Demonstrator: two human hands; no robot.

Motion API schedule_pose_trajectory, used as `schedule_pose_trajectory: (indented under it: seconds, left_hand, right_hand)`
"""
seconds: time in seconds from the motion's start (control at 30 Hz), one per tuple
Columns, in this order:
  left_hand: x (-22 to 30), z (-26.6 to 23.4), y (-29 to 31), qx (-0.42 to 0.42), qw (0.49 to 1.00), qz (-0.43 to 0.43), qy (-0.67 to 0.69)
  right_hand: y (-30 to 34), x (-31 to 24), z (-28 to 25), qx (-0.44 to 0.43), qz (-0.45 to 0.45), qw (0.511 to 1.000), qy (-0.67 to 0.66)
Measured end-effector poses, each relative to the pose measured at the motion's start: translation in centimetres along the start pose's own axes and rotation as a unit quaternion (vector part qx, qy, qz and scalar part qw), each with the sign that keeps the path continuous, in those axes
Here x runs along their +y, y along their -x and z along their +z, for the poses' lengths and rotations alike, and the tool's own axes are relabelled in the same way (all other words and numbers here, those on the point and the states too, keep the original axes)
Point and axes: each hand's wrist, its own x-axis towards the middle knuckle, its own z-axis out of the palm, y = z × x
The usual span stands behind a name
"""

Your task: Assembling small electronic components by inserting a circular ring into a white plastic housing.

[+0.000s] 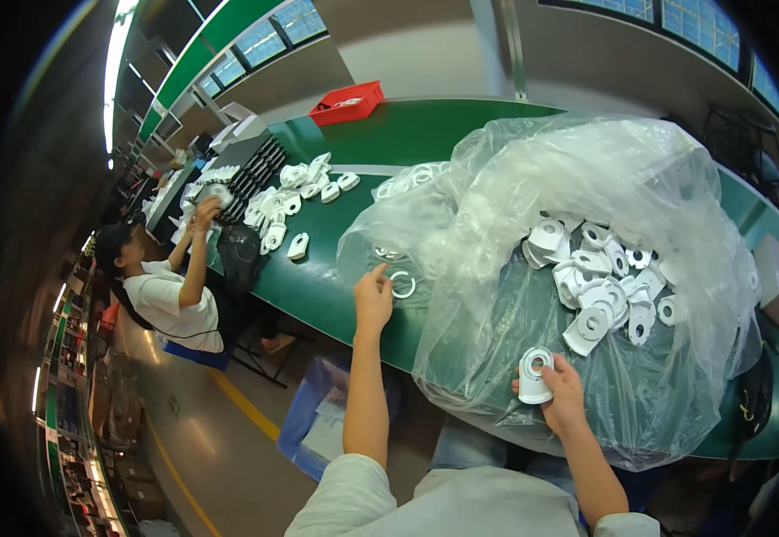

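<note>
My right hand [564, 394] grips a white plastic part [532, 390] with a rounded top and a round hole, held upright over the near edge of the clear plastic bag [488, 313]. To the left, my left hand [373, 302] is at the bag's left edge, its bent fingers at a thin white ring [412, 285]. The ring's left side is hidden by the fingers, which seem closed on it. Several more rings [412, 179] lie behind, under the clear film. A heap of similar white parts [600, 291] sits in the bag's opening to the right.
The green table [318, 295] carries another pile of white parts [273, 206] beside stacked black trays [251, 170]. A co-worker [179, 291] sits at the left. A red bin [346, 103] stands at the back, a blue crate [304, 430] below the table, a cardboard box [776, 282] at right.
</note>
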Motion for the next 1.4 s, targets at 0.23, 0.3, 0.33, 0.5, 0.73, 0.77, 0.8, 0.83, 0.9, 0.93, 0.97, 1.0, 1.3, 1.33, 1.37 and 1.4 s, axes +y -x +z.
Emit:
schedule_pose_trajectory:
  seconds: [0.23,0.3,0.33,0.5,0.73,0.77,0.8,0.83,0.9,0.93,0.97,1.0,1.3,1.33,1.37,1.4]
  left_hand:
    - [3.6,-2.1,2.4,0.062,0.982,0.157,-0.087]
    - [6.0,-3.0,4.4,0.087,0.980,0.177,-0.012]
    - [7.5,-3.1,5.9,0.061,0.990,0.109,0.065]
    - [11.6,1.1,12.1,-0.129,0.950,-0.048,0.280]
    - [12.2,5.7,15.0,-0.230,0.897,-0.124,0.357]
    - [12.4,6.2,15.1,-0.231,0.896,-0.126,0.357]
    - [12.7,6.6,15.3,-0.231,0.898,-0.122,0.354]
    - [12.9,6.9,15.4,-0.231,0.900,-0.118,0.350]
    - [13.2,7.3,15.8,-0.234,0.904,-0.117,0.338]
    - [13.2,7.4,15.9,-0.235,0.908,-0.114,0.327]
    - [13.2,7.3,16.0,-0.235,0.908,-0.115,0.327]
    - [13.1,7.3,16.1,-0.241,0.911,-0.110,0.316]
    - [13.2,7.2,16.9,-0.234,0.934,-0.074,0.259]
    - [13.2,7.2,17.0,-0.231,0.937,-0.068,0.252]
    - [13.1,7.2,17.0,-0.231,0.937,-0.069,0.252]
    - [12.9,7.3,17.0,-0.223,0.945,-0.033,0.236]
  right_hand:
    - [-0.3,-0.2,0.2,-0.011,-0.009,1.000,-0.009]
    - [-0.2,-0.1,0.4,-0.018,-0.008,1.000,-0.007]
    - [-0.1,-0.2,0.4,-0.018,-0.009,1.000,-0.010]
    - [-0.2,0.2,-0.5,-0.013,-0.018,1.000,-0.001]
    - [-0.2,0.4,-0.3,-0.023,-0.012,0.997,-0.078]
    - [-0.3,0.4,-0.5,-0.037,-0.014,0.996,-0.076]
    - [-0.5,0.5,-0.8,-0.035,-0.012,0.996,-0.075]
    - [-0.6,0.6,-0.9,-0.034,-0.015,0.996,-0.076]
    - [-0.6,0.7,-0.9,-0.031,-0.016,0.996,-0.078]
    - [-0.6,0.6,-0.8,-0.016,-0.017,0.997,-0.072]
    - [-0.6,0.6,-0.7,-0.001,-0.018,0.998,-0.066]
    - [-0.6,0.5,-0.6,-0.001,-0.018,0.998,-0.066]
    - [-0.2,0.4,-0.4,-0.003,-0.022,0.999,0.049]
    - [-0.2,0.5,-0.4,0.000,-0.027,0.998,0.055]
    - [-0.2,0.5,-0.3,0.002,-0.032,0.998,0.061]
    - [-0.2,0.6,-0.4,0.003,-0.032,0.998,0.061]
